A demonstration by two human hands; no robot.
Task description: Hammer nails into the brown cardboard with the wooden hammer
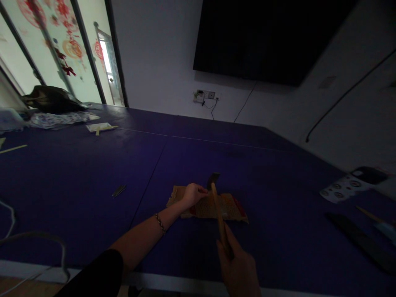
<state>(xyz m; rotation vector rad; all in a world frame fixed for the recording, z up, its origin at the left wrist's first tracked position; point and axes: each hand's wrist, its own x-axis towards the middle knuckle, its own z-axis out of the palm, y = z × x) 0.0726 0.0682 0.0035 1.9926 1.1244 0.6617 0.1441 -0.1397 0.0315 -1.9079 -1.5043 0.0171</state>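
Observation:
My right hand (237, 262) is wrapped round the wooden handle of a hammer (219, 214). The dark hammer head is over the far edge of a piece of brown cardboard (233, 208), close to my left fingertips. My left hand (194, 194) rests over the cardboard with thumb and fingers pinched together, just left of the hammer head. Whatever is between those fingertips is too small and dark to make out. The cardboard has red and yellowish patches and lies flat on the dark blue table (148, 231).
Small dark metal pieces (119, 190) lie to the left. A white tray (100, 127) and a dark bag (52, 99) are farther back. On the right are a long black object (360, 239) and a patterned box (343, 187). White cables (37, 235) cross the left front edge.

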